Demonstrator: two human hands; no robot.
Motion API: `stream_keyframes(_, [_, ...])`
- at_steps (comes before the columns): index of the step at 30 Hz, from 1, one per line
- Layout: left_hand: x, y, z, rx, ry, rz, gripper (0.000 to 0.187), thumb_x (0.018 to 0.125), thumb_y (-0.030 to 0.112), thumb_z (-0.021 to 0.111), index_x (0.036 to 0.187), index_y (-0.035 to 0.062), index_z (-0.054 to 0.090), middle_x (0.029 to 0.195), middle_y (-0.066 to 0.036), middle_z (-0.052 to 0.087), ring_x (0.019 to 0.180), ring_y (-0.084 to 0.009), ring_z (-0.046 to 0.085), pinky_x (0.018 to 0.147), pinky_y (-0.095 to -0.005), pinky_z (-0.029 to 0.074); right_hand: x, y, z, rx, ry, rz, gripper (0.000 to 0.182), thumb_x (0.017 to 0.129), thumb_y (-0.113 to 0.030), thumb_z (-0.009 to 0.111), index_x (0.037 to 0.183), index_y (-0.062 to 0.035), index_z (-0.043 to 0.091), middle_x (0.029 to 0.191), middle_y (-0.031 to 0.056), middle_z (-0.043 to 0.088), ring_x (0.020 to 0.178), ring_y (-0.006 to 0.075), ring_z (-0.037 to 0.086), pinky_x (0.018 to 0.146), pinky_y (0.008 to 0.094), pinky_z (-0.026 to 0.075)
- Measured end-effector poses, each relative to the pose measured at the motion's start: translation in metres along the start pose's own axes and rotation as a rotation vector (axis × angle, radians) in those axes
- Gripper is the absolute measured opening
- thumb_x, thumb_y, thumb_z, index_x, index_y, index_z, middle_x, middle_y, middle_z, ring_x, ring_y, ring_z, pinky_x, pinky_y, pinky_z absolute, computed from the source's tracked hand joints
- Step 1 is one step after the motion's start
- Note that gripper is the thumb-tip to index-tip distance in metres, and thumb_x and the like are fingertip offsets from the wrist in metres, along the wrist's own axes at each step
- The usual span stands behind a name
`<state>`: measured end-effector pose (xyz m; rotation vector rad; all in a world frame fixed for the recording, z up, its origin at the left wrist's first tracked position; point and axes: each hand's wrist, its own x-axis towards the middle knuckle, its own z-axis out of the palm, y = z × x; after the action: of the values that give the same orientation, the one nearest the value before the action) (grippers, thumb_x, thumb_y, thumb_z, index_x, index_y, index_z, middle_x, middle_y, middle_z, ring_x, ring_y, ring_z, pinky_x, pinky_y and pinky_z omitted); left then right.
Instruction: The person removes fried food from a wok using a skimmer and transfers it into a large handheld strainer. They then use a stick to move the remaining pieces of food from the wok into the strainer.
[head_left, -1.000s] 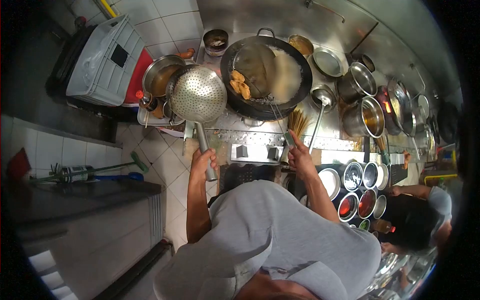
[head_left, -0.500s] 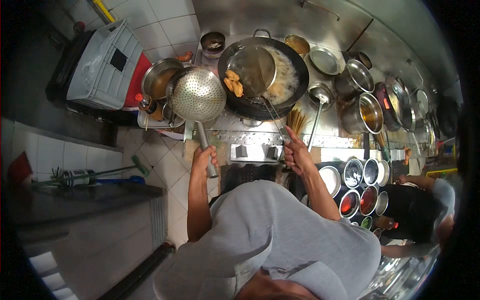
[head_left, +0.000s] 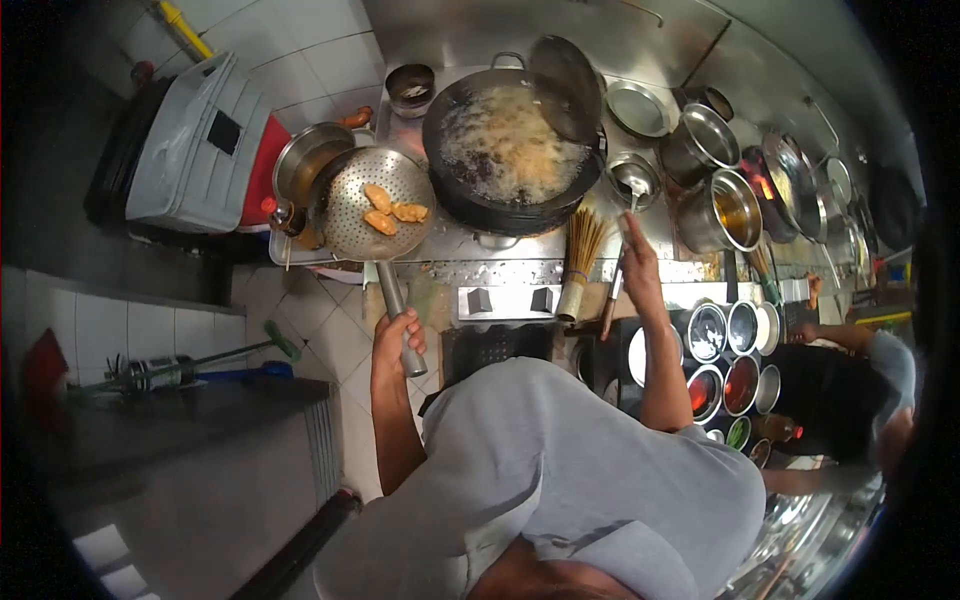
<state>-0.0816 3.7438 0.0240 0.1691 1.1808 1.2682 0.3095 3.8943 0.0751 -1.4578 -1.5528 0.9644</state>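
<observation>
Left hand [head_left: 398,340]: fingers wrapped tight round the handle of the perforated ladle [head_left: 340,218], palm near the butt end. Good spot: tubular metal, probably stiff, likely cooler than the bowl. Expect the ladle to be nose-heavy, so it needs a firm wrist.

Right hand [head_left: 640,268], raised over the right side: fingers curled, one extended forward. It appears to have hold of the handle of the mesh skimmer [head_left: 567,85], though the grip area is blurred. Skimmer should be lighter and a bit springy; likely hot and greasy at the disc, so handle only.

Bamboo brush [head_left: 588,245] sits on the edge of the steel table [head_left: 455,243], between the hands, just left of the right one; neither touches it.

Ladle bowl is ahead of the left hand, slightly left. The fried pieces [head_left: 380,221] lie in it, clustered toward its right half. Judged light, crisp outside, oily, prone to slide if the bowl tips.

Black wok [head_left: 480,212] farther out, between the two tools, full of foaming oil with orange-brown food in it. Skimmer disc tilted at its far right rim, ahead and left of the right hand.
</observation>
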Motion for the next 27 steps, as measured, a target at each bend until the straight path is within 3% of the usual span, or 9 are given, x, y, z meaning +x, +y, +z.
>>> stream_keyframes(1, [-0.002,-0.001,-0.002,-0.010,0.005,0.005,0.012,0.090,0.016,0.059,0.090,0.0096,0.049,0.066,0.002,0.046,0.045,-0.0084,0.043,0.040,-0.0277,0.039,0.009,0.020,-0.009,-0.162,0.031,-0.020,0.057,0.092,0.002,0.041,0.146,-0.0135,0.037,0.132,0.0220,0.055,0.113,0.0308,0.061,0.091,0.0336,0.046])
stream_keyframes(2, [-0.002,-0.001,-0.002,-0.016,-0.010,0.007,0.012,0.091,0.016,0.059,0.090,0.0096,0.049,0.066,0.002,0.046,0.045,-0.0084,0.044,0.040,-0.0278,0.040,0.018,0.041,-0.011,-0.243,0.125,-0.249,0.059,0.092,0.003,0.040,0.148,-0.0133,0.037,0.087,0.0009,0.058,0.060,0.0036,0.038,0.055,0.0201,0.037])
stream_keyframes(4, [-0.001,-0.002,-0.002,-0.019,-0.040,0.005,0.012,0.091,0.016,0.059,0.091,0.0095,0.049,0.066,0.002,0.046,0.045,-0.0083,0.044,0.040,-0.0278,0.040,0.021,0.059,-0.019,-0.284,0.092,-0.132,0.059,0.092,0.001,0.040,0.148,-0.0156,0.037,0.080,0.0012,0.055,0.055,0.0043,0.038,0.050,0.0202,0.036])
stream_keyframes(6, [-0.003,-0.004,-0.005,-0.055,-0.074,0.009,0.012,0.091,0.016,0.060,0.091,0.0098,0.050,0.066,0.002,0.045,0.045,-0.0084,0.043,0.040,-0.0276,0.039,0.009,0.019,-0.018,-0.028,-0.040,0.229,0.058,0.093,-0.003,0.040,0.149,-0.0189,0.035,0.068,-0.0029,0.047,0.049,0.0053,0.036,0.043,0.0220,0.034])
stream_keyframes(7, [-0.004,-0.004,-0.004,-0.053,-0.078,0.005,0.012,0.091,0.016,0.060,0.091,0.0098,0.050,0.066,0.002,0.045,0.045,-0.0084,0.043,0.040,-0.0276,0.039,0.004,0.005,-0.018,0.112,-0.073,0.308,0.056,0.094,-0.004,0.041,0.149,-0.0094,0.034,0.068,-0.0026,0.047,0.051,0.0068,0.037,0.043,0.0252,0.035])
stream_keyframes(8, [-0.006,-0.004,-0.004,-0.058,-0.065,0.002,0.011,0.091,0.016,0.060,0.091,0.0102,0.050,0.066,0.002,0.045,0.045,-0.0084,0.043,0.040,-0.0275,0.039,0.003,0.002,-0.020,0.111,-0.072,0.311,0.056,0.094,-0.004,0.041,0.149,-0.0094,0.034,0.068,-0.0026,0.047,0.051,0.0068,0.037,0.043,0.0252,0.035])
stream_keyframes(11, [-0.008,-0.004,-0.004,-0.054,-0.034,-0.003,0.011,0.091,0.016,0.060,0.092,0.0107,0.050,0.065,0.002,0.045,0.045,-0.0083,0.043,0.040,-0.0273,0.039,0.006,-0.002,-0.026,0.421,-0.128,0.543,0.056,0.096,-0.005,0.039,0.149,-0.0201,0.033,0.065,-0.0032,0.042,0.048,0.0070,0.035,0.041,0.0224,0.030])
stream_keyframes(14, [-0.009,-0.002,-0.004,-0.045,-0.028,-0.007,0.011,0.091,0.016,0.060,0.093,0.0109,0.050,0.065,0.002,0.045,0.045,-0.0081,0.043,0.039,-0.0274,0.039,0.013,0.003,-0.032,0.536,-0.145,0.618,0.056,0.096,-0.004,0.038,0.149,-0.0235,0.033,0.063,-0.0033,0.040,0.047,0.0066,0.033,0.040,0.0208,0.027])
stream_keyframes(27, [-0.015,-0.003,-0.004,-0.086,-0.056,-0.015,0.012,0.090,0.012,0.059,0.096,0.0070,0.050,0.067,0.000,0.046,0.046,-0.0108,0.045,0.040,-0.0285,0.040,0.024,0.033,-0.031,0.784,-0.415,0.699,0.059,0.096,-0.003,0.034,0.151,-0.0211,0.027,0.063,-0.0062,0.035,0.046,0.0030,0.026,0.037,0.0178,0.021])
